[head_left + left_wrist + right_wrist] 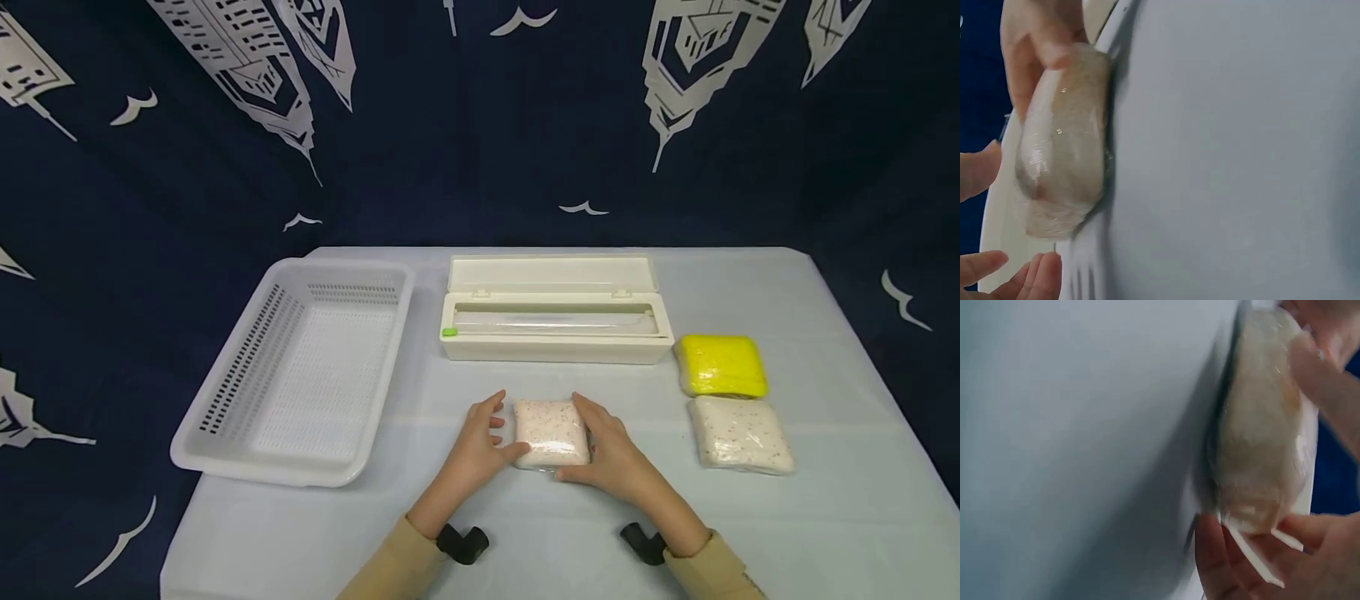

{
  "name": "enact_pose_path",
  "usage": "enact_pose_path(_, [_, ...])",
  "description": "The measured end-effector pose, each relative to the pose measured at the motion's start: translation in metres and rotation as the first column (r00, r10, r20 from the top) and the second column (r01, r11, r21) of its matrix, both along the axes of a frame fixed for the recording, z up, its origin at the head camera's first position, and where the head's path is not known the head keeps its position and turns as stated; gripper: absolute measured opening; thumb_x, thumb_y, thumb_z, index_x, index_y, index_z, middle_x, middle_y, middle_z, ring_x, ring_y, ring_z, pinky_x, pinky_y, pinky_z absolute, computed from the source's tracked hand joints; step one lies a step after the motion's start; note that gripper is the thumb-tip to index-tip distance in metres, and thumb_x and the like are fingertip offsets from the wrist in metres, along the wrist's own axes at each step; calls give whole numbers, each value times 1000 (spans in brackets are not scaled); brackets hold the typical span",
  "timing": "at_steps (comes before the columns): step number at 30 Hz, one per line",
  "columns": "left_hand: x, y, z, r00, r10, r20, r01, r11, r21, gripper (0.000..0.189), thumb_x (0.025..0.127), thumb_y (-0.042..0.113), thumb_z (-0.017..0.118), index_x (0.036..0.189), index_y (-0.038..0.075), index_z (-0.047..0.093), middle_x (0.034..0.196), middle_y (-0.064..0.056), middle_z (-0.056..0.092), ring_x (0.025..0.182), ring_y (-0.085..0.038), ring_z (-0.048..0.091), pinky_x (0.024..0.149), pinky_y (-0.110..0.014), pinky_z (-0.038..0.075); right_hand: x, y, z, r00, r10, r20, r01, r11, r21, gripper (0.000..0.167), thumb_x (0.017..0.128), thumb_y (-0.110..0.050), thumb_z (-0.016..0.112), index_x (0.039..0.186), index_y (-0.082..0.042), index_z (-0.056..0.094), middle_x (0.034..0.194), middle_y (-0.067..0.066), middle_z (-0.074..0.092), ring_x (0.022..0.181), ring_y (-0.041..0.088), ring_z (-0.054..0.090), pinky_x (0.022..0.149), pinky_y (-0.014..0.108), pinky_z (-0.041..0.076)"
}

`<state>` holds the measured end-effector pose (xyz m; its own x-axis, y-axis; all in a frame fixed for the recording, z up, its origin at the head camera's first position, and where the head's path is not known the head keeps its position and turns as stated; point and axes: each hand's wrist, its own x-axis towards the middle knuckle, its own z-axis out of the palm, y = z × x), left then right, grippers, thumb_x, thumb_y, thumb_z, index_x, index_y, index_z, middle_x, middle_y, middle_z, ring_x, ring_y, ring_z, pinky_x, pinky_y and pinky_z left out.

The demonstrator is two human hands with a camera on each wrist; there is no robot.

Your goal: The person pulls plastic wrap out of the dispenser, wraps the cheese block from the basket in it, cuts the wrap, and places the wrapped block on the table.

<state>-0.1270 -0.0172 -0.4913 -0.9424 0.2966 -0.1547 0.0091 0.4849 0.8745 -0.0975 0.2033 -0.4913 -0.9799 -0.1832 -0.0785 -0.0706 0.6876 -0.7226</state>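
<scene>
A pale, pink-specked block wrapped in clear film (551, 432) lies on the table in front of the person. My right hand (611, 450) grips its right side, fingers along the far edge and thumb at the near edge. The right wrist view shows that hand's fingers around one end of the wrapped block (1260, 419). My left hand (477, 446) is at the block's left side, its thumb near the lower left corner. In the left wrist view, the left hand's fingers (1044, 275) are spread and stand apart from the block.
Behind the block stands a white film dispenser (555, 348), lid raised, with a green slider and a clear roll inside. A white perforated basket (360, 467) sits at left. On the right lie a yellow wrapped block (722, 367) and a pale speckled wrapped block (741, 435).
</scene>
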Motion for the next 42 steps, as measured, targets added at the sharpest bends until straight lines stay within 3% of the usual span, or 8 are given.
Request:
enact_pose_path(8, [-4,-12,13,989,135,-55,-131,989,70,66,87,11,74,145,3,43,137,-20,46,115,-34,55,93,-47,53,7,-4,4,986,-70,-153,83,993,78,87,64,-17,93,136,3,49,133,18,54,111,32,57,90,46,53])
enact_pose_path(15, [-7,-23,14,967,242,-78,-235,968,86,57,88,9,72,140,5,49,135,-15,51,116,-30,57,92,-43,53,48,74,25,984,-150,-99,156,987,48,94,64,-24,93,142,-5,44,138,18,48,111,31,54,78,31,58])
enact_pose_path(20, [-7,-28,9,965,254,-58,-247,964,101,52,89,9,71,137,4,52,134,-17,52,116,-32,57,92,-44,53,88,146,21,968,-252,7,249,961,118,101,68,-27,89,150,-8,34,143,23,39,108,-15,35,73,13,50])
enact_pose_path(23, [-7,-28,6,969,242,-57,-236,968,87,50,90,11,71,136,5,53,133,-17,52,115,-32,58,90,-43,54,103,177,13,950,-299,87,285,948,142,108,71,-23,88,155,-5,22,146,30,30,115,-3,41,73,17,52])
enact_pose_path(27, [-7,-27,4,969,239,-62,-233,969,84,48,90,11,71,134,4,54,131,-17,53,114,-33,58,89,-44,54,106,197,4,922,-332,201,305,940,155,117,70,-21,88,155,2,11,148,38,20,120,56,35,80,44,56])
enact_pose_path(35, [-2,-24,0,973,228,-44,-225,972,63,46,90,14,71,133,6,55,128,-18,53,113,-30,58,89,-43,54,110,214,-14,914,-322,248,294,945,142,114,75,-22,85,155,2,7,148,40,16,120,61,35,87,61,50])
enact_pose_path(40, [-2,-24,-2,972,233,-40,-231,971,63,45,91,14,70,133,7,56,129,-17,53,113,-30,59,89,-42,54,119,226,-27,937,-293,193,274,954,120,107,79,-23,82,158,-11,12,144,14,31,105,-6,50,78,43,57])
enact_pose_path(42, [-2,-24,-2,972,231,-40,-228,971,70,45,91,14,70,133,7,56,130,-17,53,113,-30,58,89,-42,54,116,226,-32,938,-287,193,265,955,132,107,77,-23,84,158,-13,15,143,14,33,104,-9,50,77,41,57])
